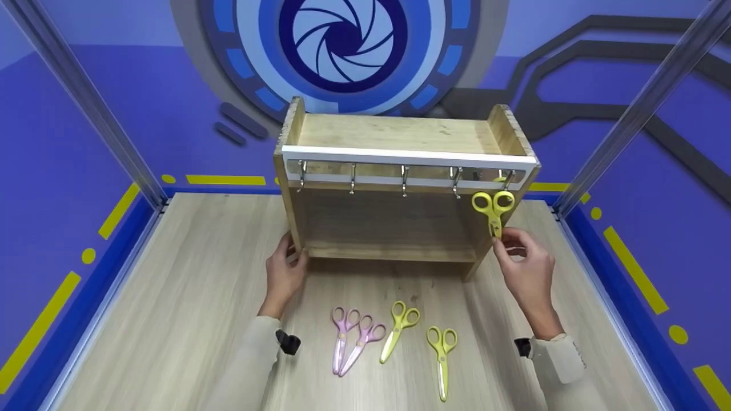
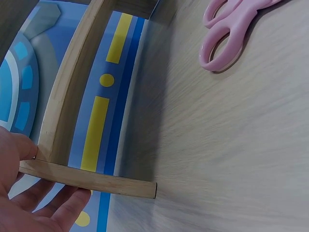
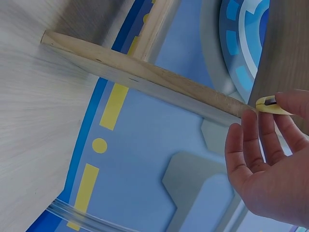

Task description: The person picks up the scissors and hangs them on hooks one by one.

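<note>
My right hand point(image 1: 528, 268) pinches yellow scissors point(image 1: 494, 216) by the blade end, handles up. Their finger loops are at the rightmost hook point(image 1: 510, 180) of a wooden rack point(image 1: 394, 132); whether a loop is over the hook I cannot tell. In the right wrist view only the yellow tip point(image 3: 270, 105) shows between thumb and fingers. With thumb and fingers on either side, my left hand point(image 1: 284, 277) holds the rack's left side panel point(image 2: 96, 179) low down. On the table in front lie two pink scissors point(image 1: 341, 337) and two yellow scissors point(image 1: 442, 357).
A white rail point(image 1: 371, 153) with several metal hooks runs across the rack's upper front. The rack stands on a pale wood-grain table point(image 1: 194, 274). Blue printed walls point(image 1: 103, 114) and metal frame posts point(image 1: 634, 108) close off the back and sides.
</note>
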A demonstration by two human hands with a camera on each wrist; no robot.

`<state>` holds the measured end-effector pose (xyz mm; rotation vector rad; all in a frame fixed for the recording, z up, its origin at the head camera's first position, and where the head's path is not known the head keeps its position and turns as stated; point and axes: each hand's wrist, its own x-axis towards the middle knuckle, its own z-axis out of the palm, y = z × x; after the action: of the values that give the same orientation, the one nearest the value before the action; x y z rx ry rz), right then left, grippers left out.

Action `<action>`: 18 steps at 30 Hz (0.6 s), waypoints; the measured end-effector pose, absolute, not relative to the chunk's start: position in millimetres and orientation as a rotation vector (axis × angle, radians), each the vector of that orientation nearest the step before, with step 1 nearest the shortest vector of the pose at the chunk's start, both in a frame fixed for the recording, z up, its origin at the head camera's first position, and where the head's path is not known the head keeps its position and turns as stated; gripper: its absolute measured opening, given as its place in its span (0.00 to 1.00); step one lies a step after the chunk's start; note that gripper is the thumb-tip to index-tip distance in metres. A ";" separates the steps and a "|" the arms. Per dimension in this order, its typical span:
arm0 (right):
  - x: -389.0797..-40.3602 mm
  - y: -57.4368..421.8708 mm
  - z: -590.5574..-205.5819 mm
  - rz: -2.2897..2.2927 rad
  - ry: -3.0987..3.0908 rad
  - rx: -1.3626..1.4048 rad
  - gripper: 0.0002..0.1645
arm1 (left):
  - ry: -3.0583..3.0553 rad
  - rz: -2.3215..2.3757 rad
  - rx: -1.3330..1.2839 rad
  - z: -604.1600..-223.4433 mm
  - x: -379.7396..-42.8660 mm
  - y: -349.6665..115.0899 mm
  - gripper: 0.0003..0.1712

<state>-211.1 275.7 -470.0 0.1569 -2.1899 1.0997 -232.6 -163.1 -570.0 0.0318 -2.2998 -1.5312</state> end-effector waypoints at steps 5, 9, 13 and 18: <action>-211.3 275.9 -469.8 1.100 -2.196 0.180 0.09 | -2.291 -1.537 0.027 -570.6 -233.2 -163.3 0.31; -211.8 275.9 -470.5 1.103 -2.200 0.189 0.09 | -2.297 -1.534 0.035 -570.2 -233.3 -163.2 0.31; -210.8 275.3 -470.6 1.092 -2.210 0.187 0.10 | -2.304 -1.533 0.044 -569.8 -232.8 -162.7 0.31; -209.7 275.2 -471.0 1.069 -2.227 0.184 0.11 | -2.319 -1.506 0.036 -570.6 -232.6 -162.9 0.31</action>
<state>-209.7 275.2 -471.0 0.1843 -2.2267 1.0690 -232.6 -162.9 -570.6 0.0359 -2.3191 -1.5056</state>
